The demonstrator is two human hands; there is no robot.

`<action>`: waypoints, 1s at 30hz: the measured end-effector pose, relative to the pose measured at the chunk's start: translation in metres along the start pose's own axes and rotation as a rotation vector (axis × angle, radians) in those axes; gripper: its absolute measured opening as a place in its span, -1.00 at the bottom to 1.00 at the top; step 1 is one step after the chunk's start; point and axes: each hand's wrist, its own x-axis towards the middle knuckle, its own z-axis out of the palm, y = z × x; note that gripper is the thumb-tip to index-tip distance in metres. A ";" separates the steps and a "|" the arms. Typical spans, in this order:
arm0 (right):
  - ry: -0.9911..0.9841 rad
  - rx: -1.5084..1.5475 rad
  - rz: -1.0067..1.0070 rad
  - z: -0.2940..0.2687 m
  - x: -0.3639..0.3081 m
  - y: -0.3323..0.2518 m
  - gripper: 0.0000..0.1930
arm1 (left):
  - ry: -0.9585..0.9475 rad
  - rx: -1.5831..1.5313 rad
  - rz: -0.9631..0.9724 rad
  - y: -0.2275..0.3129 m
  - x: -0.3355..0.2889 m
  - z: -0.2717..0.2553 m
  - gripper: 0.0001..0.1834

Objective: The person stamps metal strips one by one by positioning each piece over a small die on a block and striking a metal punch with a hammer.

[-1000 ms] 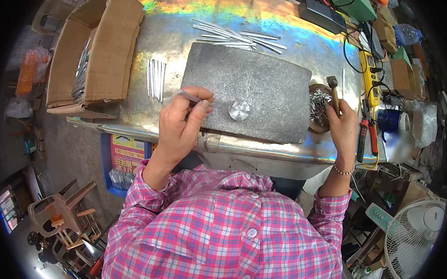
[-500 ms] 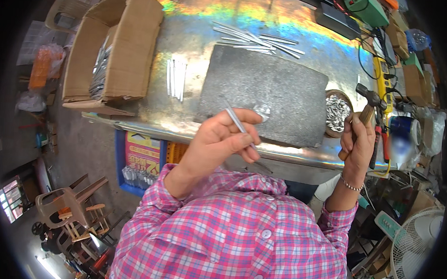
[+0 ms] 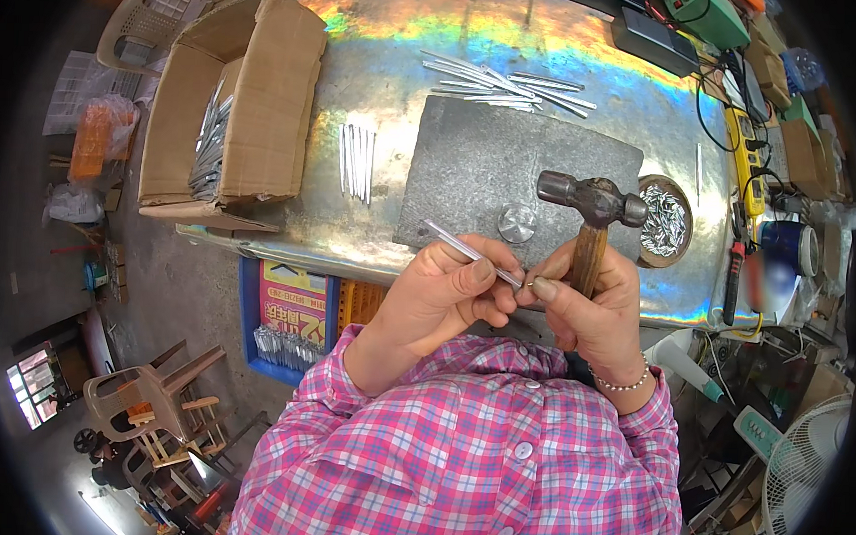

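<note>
My left hand (image 3: 441,292) pinches a slim silver metal strip (image 3: 451,238) between thumb and fingers, its far end slanting up to the left. My right hand (image 3: 604,307) wraps round the wooden handle of a ball-peen hammer (image 3: 591,200), head up. Its thumb and forefinger meet at the strip's near end and pinch something tiny, which looks like a rivet. Beneath and beyond both hands lies a dark flat slab (image 3: 508,143) with a shiny round metal disc (image 3: 516,222) near its front edge. A round bowl (image 3: 691,220) of small silver rivets (image 3: 661,219) stands right of the slab.
On the metal table (image 3: 382,96), loose strips (image 3: 510,86) lie behind the slab and a neat row of strips (image 3: 357,163) to its left. An open cardboard box (image 3: 273,121) holds more strips. Right: red-handled pliers (image 3: 734,269), yellow power strip (image 3: 747,165). A blue crate (image 3: 249,308) sits below.
My right hand has come in from the right, bringing the hammer over the slab, and now meets my left hand at the strip's end. The view has shifted slightly.
</note>
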 end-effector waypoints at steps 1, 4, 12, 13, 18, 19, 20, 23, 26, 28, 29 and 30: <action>-0.006 0.027 0.027 0.001 -0.001 -0.001 -0.93 | 0.015 -0.020 -0.006 0.000 0.000 0.002 -0.74; -0.002 0.037 0.065 0.005 -0.003 -0.003 -0.91 | 0.035 -0.054 -0.014 -0.002 0.000 0.002 -0.75; 0.064 -0.021 -0.058 0.008 -0.004 0.006 -0.92 | 0.061 -0.101 -0.020 -0.010 0.002 0.003 -0.75; 0.077 -0.066 -0.088 0.008 -0.005 0.007 -0.92 | 0.080 -0.102 -0.024 -0.011 0.002 0.004 -0.76; 0.109 -0.465 -0.411 -0.004 -0.006 0.032 -0.87 | 0.144 -0.143 -0.038 -0.016 0.002 0.008 -0.75; 0.123 -0.657 -0.541 -0.007 -0.007 0.037 -0.83 | 0.146 -0.138 -0.036 -0.017 0.002 0.009 -0.75; 0.136 -0.849 -0.671 -0.008 -0.007 0.039 -0.79 | 0.148 -0.133 -0.034 -0.017 0.002 0.010 -0.75; 0.074 -0.907 -0.781 -0.002 -0.002 0.026 -0.72 | 0.185 -0.101 -0.039 -0.017 0.001 0.009 -0.74; 0.024 -0.727 -0.521 -0.009 -0.003 0.019 -0.70 | 0.139 -0.096 -0.028 -0.015 -0.003 0.004 -0.76; 0.048 -0.393 -0.260 -0.015 -0.004 0.018 -0.70 | 0.139 -0.068 0.008 -0.008 -0.003 0.010 -0.77; 0.051 -0.394 -0.259 -0.020 -0.003 0.019 -0.70 | 0.136 -0.040 0.042 -0.004 -0.003 0.011 -0.78; 0.108 -0.480 -0.260 -0.025 -0.002 0.019 -0.72 | 0.135 -0.041 0.040 0.000 -0.001 0.009 -0.78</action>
